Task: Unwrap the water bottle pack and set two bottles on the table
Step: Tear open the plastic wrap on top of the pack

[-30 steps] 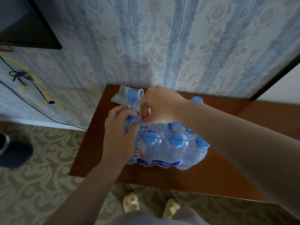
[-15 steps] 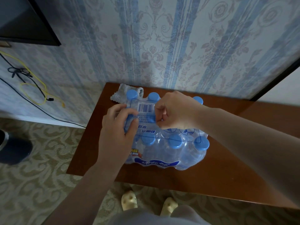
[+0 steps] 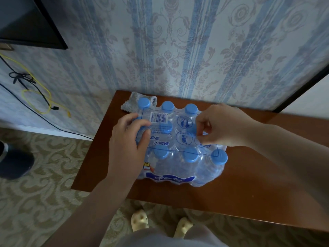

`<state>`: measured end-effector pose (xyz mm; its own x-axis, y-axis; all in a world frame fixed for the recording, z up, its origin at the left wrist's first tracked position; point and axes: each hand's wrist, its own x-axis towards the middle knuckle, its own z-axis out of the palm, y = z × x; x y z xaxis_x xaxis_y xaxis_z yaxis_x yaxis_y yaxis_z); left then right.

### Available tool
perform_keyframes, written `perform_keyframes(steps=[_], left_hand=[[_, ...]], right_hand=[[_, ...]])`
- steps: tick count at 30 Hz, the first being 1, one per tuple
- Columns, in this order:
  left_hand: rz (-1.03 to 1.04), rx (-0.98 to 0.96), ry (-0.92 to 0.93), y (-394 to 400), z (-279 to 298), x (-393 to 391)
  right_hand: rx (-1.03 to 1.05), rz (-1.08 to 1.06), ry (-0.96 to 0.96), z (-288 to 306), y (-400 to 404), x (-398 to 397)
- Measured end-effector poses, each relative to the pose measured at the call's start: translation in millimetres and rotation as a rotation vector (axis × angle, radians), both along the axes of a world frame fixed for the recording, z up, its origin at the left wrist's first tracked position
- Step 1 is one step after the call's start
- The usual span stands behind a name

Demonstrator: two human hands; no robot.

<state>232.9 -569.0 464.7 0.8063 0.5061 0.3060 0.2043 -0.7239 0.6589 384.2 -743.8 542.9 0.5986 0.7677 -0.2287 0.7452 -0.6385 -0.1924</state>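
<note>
A shrink-wrapped pack of water bottles [image 3: 179, 154] with several blue caps stands on the brown wooden table [image 3: 249, 193], near its left end. Clear printed film with a barcode covers the top. My left hand [image 3: 130, 145] presses on the pack's left side, its fingers curled over the film by the barcode. My right hand [image 3: 217, 127] is over the top right part, thumb and fingers pinching the film beside a blue cap.
A crumpled grey cloth [image 3: 131, 104] lies behind the pack at the table's back left corner. Patterned wallpaper runs right behind the table. Yellow and black cables [image 3: 35, 93] hang on the wall at left. My slippers [image 3: 160, 223] are on the carpet below the table's front edge.
My right hand has slid from the pack's left top across to its right top, uncovering the barcode and printed symbols. My left hand has stayed on the left side.
</note>
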Motion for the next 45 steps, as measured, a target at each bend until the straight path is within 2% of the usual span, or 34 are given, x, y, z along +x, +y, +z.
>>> perform_keyframes(steps=[2, 6, 10, 15, 17, 26, 38, 41, 43, 45], left_hand=[[0.002, -0.035, -0.009, -3, -1, 0], [0.041, -0.047, -0.022, -6, -3, 1], [0.033, -0.058, -0.049, -2, -7, 2], [0.035, -0.02, -0.047, -2, -9, 2], [0.031, -0.015, -0.051, -2, -8, 2], [0.006, 0.006, -0.045, -3, -2, -1], [0.044, -0.011, 0.03, -6, 7, -2], [0.061, 0.132, -0.003, -6, 14, -4], [-0.05, 0.224, -0.042, -12, 17, -4], [-0.171, 0.286, -0.027, -23, 17, -3]], right_hand=[[0.033, -0.01, 0.005, 2, -2, 0], [0.305, 0.007, 0.161, 1, 29, -19], [0.246, 0.114, 0.082, -17, 69, -45], [0.169, 0.206, -0.211, -24, 70, -52], [0.166, 0.218, -0.266, -24, 60, -49], [0.118, 0.175, -0.337, -29, 33, -52], [0.166, -0.028, -0.362, -29, -7, -52], [0.222, -0.046, -0.241, -25, -2, -43], [0.367, -0.123, -0.041, -26, 3, -32], [0.516, -0.164, -0.004, -27, 7, -20]])
